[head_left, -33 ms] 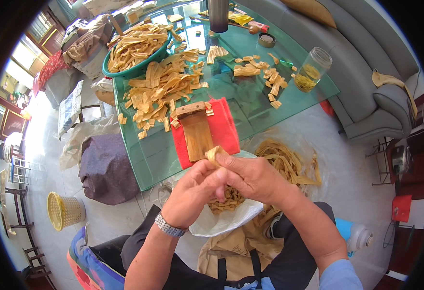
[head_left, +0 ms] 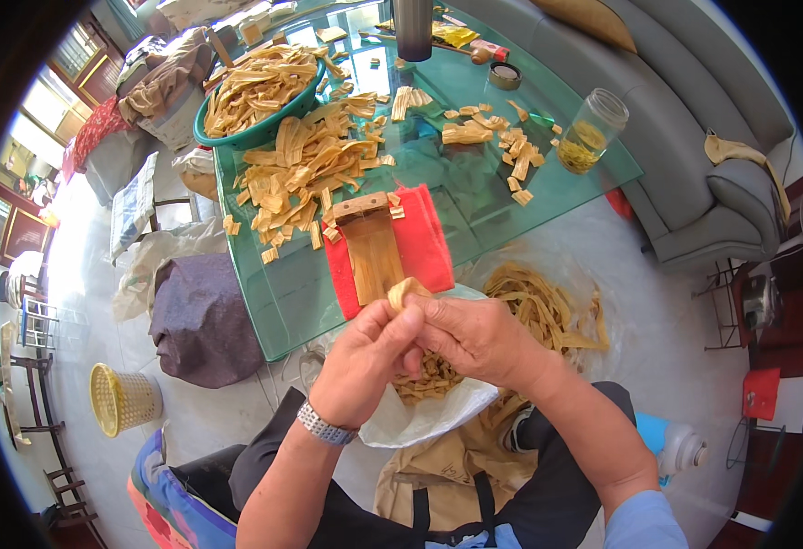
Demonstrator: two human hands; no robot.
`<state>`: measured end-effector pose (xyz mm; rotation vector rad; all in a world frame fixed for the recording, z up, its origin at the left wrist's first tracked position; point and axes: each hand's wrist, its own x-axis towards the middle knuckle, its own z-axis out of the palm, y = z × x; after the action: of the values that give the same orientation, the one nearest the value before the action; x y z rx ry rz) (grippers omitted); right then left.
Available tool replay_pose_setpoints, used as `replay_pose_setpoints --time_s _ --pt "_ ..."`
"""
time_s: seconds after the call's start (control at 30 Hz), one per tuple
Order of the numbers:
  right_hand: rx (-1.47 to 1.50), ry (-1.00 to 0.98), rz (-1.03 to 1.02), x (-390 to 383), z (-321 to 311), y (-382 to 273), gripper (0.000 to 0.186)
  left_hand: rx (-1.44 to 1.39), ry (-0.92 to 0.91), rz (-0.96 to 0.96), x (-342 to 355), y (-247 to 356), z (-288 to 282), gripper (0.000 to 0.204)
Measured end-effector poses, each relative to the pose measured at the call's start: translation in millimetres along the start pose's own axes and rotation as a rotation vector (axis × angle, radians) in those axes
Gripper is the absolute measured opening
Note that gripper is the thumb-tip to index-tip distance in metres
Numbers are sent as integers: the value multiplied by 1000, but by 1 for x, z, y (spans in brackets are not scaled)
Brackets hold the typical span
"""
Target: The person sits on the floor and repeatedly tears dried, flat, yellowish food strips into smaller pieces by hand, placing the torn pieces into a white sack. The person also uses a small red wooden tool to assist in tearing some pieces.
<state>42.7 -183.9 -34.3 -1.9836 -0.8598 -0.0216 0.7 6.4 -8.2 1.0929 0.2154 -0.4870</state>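
Both my hands meet just in front of the table edge, pinching a folded pale tan strip [head_left: 403, 292]. My left hand [head_left: 357, 361], with a metal watch at the wrist, closes its thumb and fingers on the strip's near side. From the right, my right hand [head_left: 479, 340] grips it with the thumb on top; some fingertips are hidden. Right beyond the strip, a wooden block [head_left: 376, 256] with a raised far end lies on a red cloth [head_left: 431, 240]. Beneath my hands, a white bag [head_left: 415, 430] holds tan pieces.
A pile of folded strips [head_left: 305, 169] and a heaped teal basin [head_left: 264, 137] occupy the left of the glass table [head_left: 278, 320]. Farther right stand a jar [head_left: 593, 133] and a dark tumbler [head_left: 413, 27]. Long strips [head_left: 534, 297] lie beyond the bag. A wastebasket [head_left: 125, 400] stands left.
My hands have shifted slightly together. The left thumb sits higher against the strip, and less of the strip shows above my fingers.
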Motion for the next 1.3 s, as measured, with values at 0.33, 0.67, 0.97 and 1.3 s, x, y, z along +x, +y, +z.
replay_pose_setpoints --time_s 0.33,0.67,0.97,1.3 --pt "958 -136 651 7 -12 -24 41 31 81 50 6 6 7 18" --pt "1109 1 715 -1 -4 -16 14 142 -139 72 2 14 12 26" --pt "1470 -180 747 -11 -16 -9 21 952 109 611 6 -1 6 12" --pt "-115 87 0 -13 -7 -19 35 0 137 84 10 -7 11 6"
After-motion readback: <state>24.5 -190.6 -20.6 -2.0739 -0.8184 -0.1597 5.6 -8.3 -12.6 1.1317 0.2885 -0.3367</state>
